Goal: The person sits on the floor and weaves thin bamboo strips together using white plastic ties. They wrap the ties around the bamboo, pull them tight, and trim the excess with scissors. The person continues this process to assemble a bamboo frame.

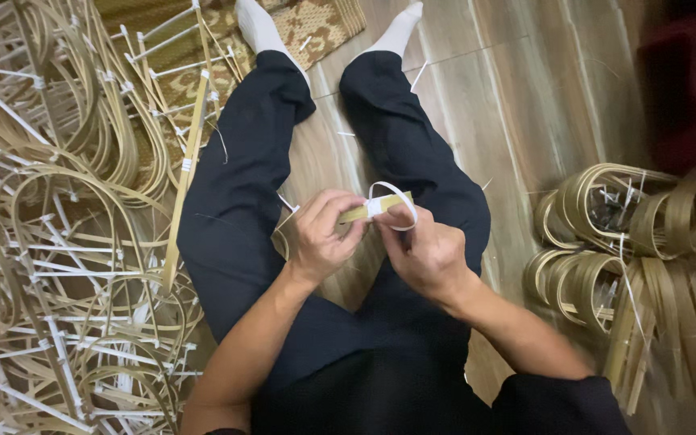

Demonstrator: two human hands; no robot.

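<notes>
While the left hand is pinching a bamboo strip, the right hand is gripping its white tie.

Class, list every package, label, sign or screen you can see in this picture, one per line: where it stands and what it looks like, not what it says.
None in view: only bent bamboo strips bound with white ties, coiled strips, a patterned mat and the wood floor.
</notes>
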